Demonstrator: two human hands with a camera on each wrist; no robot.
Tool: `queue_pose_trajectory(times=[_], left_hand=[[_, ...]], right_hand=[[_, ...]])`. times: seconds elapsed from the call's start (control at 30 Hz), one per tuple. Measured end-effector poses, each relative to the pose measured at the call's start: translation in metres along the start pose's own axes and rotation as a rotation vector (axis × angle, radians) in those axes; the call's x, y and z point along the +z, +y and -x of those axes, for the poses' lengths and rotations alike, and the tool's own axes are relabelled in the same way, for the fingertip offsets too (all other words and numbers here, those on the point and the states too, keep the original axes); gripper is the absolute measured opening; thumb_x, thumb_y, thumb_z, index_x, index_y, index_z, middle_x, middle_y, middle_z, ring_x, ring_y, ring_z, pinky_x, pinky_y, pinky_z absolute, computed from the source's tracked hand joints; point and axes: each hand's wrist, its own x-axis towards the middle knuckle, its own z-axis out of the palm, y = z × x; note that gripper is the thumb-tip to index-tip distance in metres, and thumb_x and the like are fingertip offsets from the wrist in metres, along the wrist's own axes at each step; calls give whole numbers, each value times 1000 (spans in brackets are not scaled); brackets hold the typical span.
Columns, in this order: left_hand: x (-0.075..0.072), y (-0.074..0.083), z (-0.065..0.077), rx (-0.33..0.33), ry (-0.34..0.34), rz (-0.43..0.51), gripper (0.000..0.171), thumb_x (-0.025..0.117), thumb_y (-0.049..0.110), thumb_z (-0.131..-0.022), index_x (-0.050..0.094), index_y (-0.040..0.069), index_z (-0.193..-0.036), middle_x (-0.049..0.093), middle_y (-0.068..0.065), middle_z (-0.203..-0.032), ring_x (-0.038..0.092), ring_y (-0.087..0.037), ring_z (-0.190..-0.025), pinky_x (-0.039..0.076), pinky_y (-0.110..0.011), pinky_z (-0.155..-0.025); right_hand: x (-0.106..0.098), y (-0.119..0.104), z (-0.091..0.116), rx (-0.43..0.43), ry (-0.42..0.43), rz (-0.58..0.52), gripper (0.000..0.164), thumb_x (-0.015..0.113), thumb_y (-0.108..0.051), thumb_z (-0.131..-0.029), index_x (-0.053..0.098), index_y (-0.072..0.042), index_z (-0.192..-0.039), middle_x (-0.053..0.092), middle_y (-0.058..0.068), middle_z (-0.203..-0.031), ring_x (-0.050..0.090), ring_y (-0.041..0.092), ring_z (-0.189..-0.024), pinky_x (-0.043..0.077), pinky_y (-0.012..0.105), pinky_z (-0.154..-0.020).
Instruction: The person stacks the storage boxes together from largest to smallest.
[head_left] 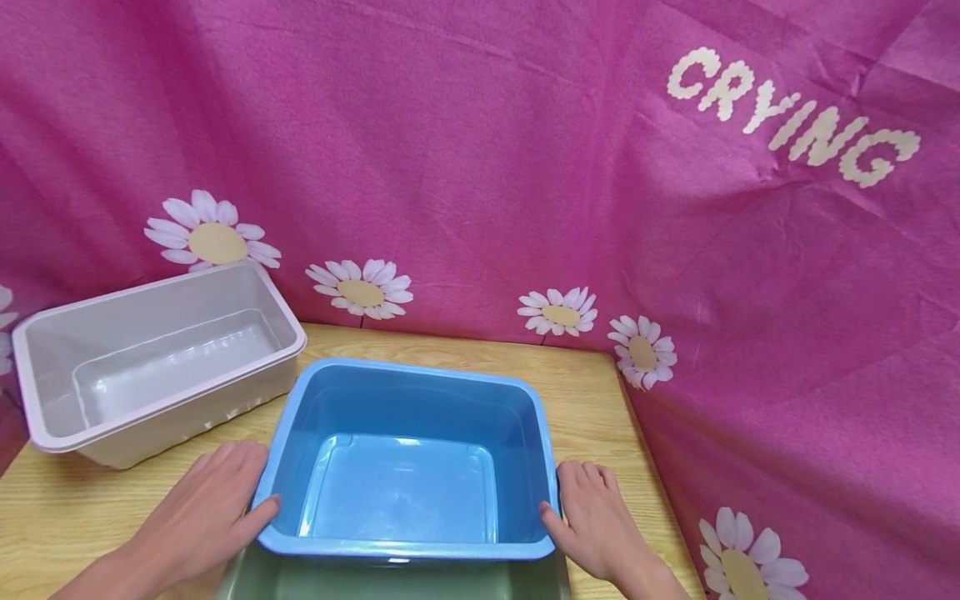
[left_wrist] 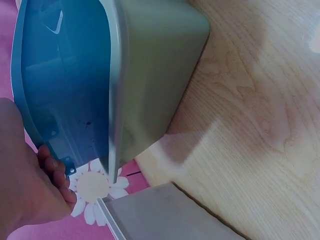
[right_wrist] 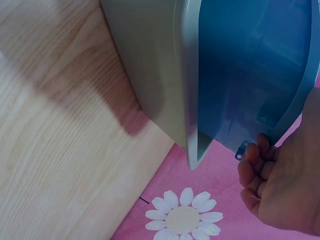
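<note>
A blue plastic bin [head_left: 427, 396] is held level by its two short sides. My left hand [head_left: 202, 512] grips its left rim, thumb over the top edge and fingers curled underneath, as the left wrist view shows. On the opposite rim, my right hand [head_left: 603, 525] grips the same way, its curled fingers [right_wrist: 255, 160] under the lip. A green bin [left_wrist: 155, 65] stands on the table below. The lower part of the blue bin sits inside the green bin's opening, with its rim well above the green one. Whether their bottoms touch is hidden.
A light grey bin [head_left: 202, 421] stands at the left on the wood-grain table [head_left: 592, 400]. Behind and to the right hangs a pink cloth [head_left: 465, 167] printed with daisies and the word CRYING, meeting the table's edges.
</note>
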Motion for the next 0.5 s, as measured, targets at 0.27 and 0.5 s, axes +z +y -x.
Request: queue_pose_trajectory(times=[0.27,0.5], left_hand=[[1,0,-1,15,21,-15,34,71,32,-85,54,7,-102,41,3,-86,39,-15,-80,34,-32,-67],[2,0,0,34,42,-17,33,72,32,-84,54,9,-99,41,4,-86,39,-15,-80,34,-32,-66]], right_hand=[[1,0,0,10,-18,-1,31,61,-35,-89,51,-8,-101,45,-2,-83,47,20,-89,35,48,-92],[1,0,1,34,-57,-3,32,61,-37,-90,52,-8,-102,45,-3,-83,46,18,-89,34,48,-93]])
